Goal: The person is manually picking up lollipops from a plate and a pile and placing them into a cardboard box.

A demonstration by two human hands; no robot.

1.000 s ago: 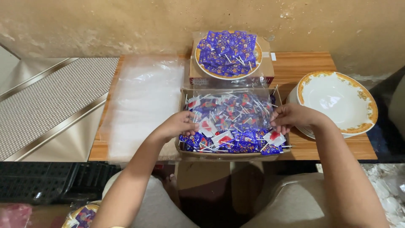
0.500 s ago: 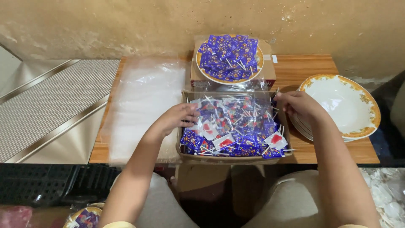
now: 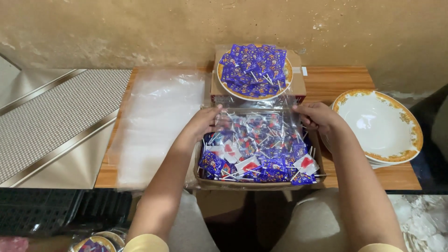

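Over the cardboard box [image 3: 254, 184] of wrapped lollipops [image 3: 261, 161], you hold a filled clear bag [image 3: 256, 128], your left hand [image 3: 205, 122] and right hand [image 3: 316, 116] pinching its top corners. Tilt it and lollipops could spill.

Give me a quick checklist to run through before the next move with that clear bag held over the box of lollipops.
1. Left hand grips the clear bag at its left corner: ok.
2. Right hand grips the right corner: ok.
3. Bag held over the cardboard box: ok.
4. Bag mouth open: cannot tell.
5. Wrapped lollipops within reach in the box: ok.
6. Empty bowls clear of the right arm: ok, close beside it.
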